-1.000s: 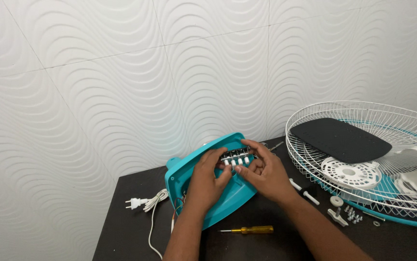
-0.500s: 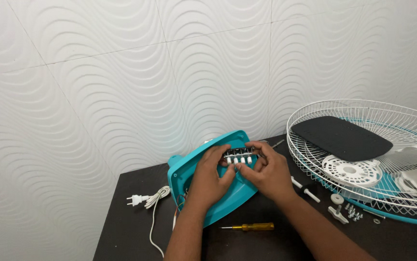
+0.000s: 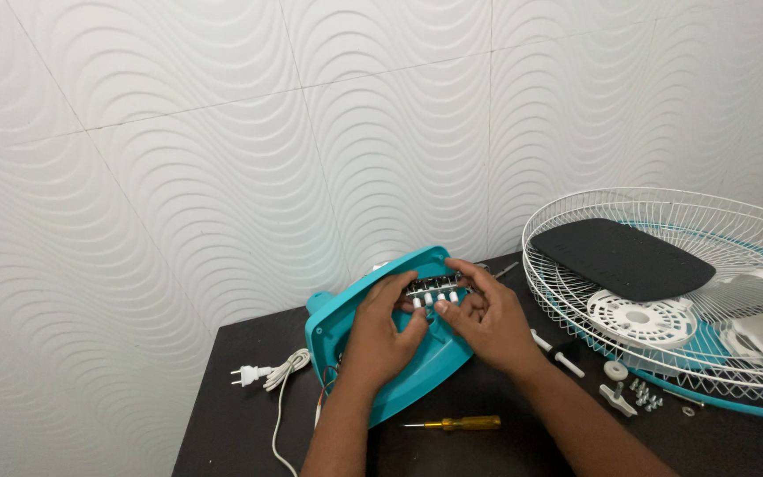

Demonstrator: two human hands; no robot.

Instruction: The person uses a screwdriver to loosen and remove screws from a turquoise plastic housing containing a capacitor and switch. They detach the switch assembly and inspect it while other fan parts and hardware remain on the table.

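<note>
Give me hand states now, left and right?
Left hand: fingers curled on the teal fan base, at its white switch buttons.
Right hand: fingers bent on the same buttons, gripping nothing loose.

A yellow screwdriver (image 3: 454, 423), white plug (image 3: 249, 374) and wire fan grille (image 3: 664, 265) lie on the dark table (image 3: 222, 424).

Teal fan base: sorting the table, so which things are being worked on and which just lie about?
In hand: teal fan base, switch block, left hand, right hand.
Lying about: yellow screwdriver, wire grille, loose screws, plug.
</note>
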